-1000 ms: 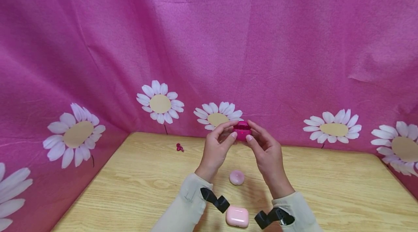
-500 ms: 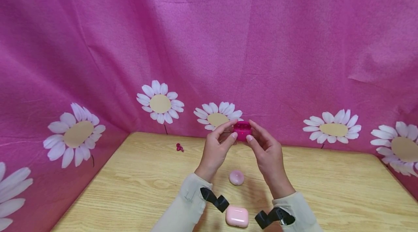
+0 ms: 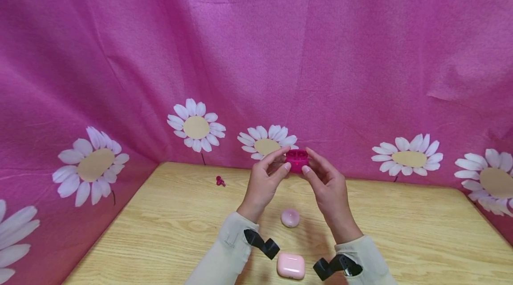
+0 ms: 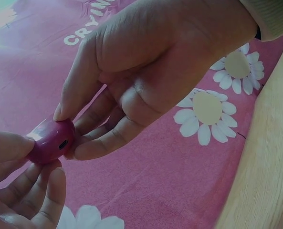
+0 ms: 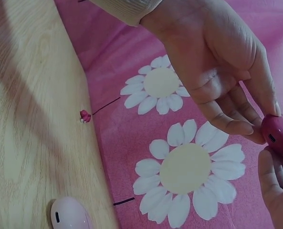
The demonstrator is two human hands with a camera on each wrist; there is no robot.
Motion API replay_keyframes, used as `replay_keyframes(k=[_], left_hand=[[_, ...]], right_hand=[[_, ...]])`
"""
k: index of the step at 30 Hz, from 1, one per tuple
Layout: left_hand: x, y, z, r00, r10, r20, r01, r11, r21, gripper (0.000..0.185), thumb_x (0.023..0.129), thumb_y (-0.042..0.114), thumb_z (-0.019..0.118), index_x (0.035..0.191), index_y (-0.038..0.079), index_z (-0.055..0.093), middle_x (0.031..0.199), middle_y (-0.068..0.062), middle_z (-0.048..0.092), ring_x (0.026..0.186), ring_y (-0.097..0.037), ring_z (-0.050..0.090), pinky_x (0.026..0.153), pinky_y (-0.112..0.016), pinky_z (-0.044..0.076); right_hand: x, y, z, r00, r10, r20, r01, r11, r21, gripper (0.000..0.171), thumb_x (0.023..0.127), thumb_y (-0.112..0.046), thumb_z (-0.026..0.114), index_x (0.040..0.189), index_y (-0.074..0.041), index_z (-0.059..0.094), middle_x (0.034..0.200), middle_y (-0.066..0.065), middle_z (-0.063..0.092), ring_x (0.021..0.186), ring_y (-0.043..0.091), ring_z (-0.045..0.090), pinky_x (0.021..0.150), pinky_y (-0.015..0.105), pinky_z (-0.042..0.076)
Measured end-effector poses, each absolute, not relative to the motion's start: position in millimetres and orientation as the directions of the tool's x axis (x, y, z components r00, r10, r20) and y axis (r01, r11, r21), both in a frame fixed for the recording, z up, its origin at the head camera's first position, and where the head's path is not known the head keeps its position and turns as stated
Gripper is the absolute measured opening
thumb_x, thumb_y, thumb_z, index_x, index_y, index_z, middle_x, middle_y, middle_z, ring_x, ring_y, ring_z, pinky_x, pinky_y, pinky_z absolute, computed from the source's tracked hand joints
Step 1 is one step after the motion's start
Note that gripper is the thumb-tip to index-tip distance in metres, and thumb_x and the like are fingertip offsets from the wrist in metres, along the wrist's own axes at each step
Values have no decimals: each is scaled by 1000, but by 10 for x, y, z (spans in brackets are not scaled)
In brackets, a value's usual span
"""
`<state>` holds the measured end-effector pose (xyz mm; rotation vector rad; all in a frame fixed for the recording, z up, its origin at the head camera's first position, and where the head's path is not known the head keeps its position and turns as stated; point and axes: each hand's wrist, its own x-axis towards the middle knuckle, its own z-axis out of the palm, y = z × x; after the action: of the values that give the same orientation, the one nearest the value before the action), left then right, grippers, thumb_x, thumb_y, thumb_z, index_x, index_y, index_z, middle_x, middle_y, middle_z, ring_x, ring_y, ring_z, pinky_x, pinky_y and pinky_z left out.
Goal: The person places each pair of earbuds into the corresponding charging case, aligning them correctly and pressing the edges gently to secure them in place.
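Observation:
Between both hands, above the far part of the table, is a small glossy magenta earbud case (image 3: 297, 165). Its lid is raised and the recesses inside show in the head view. My left hand (image 3: 263, 183) pinches one end with thumb and fingertips. The other end is held the same way by my right hand (image 3: 329, 191). A charging port shows on the case (image 4: 49, 140) in the left wrist view. On the table to the left lie small magenta earbuds (image 3: 221, 181), apart from both hands; they are too small to make out singly.
A rounded pale pink case (image 3: 290, 217) lies on the wooden table (image 3: 172, 231) between the forearms. Nearer stands a glossy pink earbud case (image 3: 291, 266), its lid closed. A magenta cloth (image 3: 336, 53) with daisies hangs behind the table and along its left side.
The magenta case's lid has swung further back, so more of the inside shows. Both hands stay almost where they were, and the things on the table have not moved.

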<state>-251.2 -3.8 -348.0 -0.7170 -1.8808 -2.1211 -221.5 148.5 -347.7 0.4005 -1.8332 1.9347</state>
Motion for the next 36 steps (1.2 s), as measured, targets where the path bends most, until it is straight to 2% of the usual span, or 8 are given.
replay_keyframes(k=[5,13,22,29,36], left_hand=[[-2509,-40,-3482,-861,162,482,456,-174,873,38,92,5,64,130,6,61,113,-16,61,98,-16,60,81,-33,56],[-2500,-46,-3481,-877,165,452,424,-178,888,39,92,6,65,130,12,61,113,-13,63,100,-16,61,81,-31,55],[-2501,-32,-3478,-871,181,456,425,-185,886,41,92,2,63,132,7,59,115,-18,62,101,-18,61,84,-38,55],[-2395,-57,-3352,-873,205,443,414,-168,894,41,92,-2,60,133,0,55,117,-23,60,101,-23,60,87,-47,52],[-2303,-63,-3244,-863,205,462,442,-140,886,41,92,-4,59,133,-2,54,110,-26,61,95,-26,62,80,-38,56]], right_hand=[[-2206,1483,-3470,-868,117,482,-489,-38,-871,42,91,-1,63,132,-3,55,112,19,64,97,12,65,85,28,53],[-2217,1482,-3476,-904,107,414,-423,-77,-903,40,91,-5,66,128,5,54,110,19,64,90,14,68,78,33,56],[-2224,1496,-3472,-920,109,377,-380,-15,-925,30,91,-10,66,115,8,62,99,10,67,83,15,67,75,32,57],[-2220,1505,-3471,-919,82,386,-387,3,-922,30,93,-11,65,116,8,62,102,15,66,84,15,67,75,31,57],[-2238,1505,-3493,-916,84,392,-393,5,-919,29,93,-10,63,116,8,62,97,9,67,84,14,66,75,30,57]])
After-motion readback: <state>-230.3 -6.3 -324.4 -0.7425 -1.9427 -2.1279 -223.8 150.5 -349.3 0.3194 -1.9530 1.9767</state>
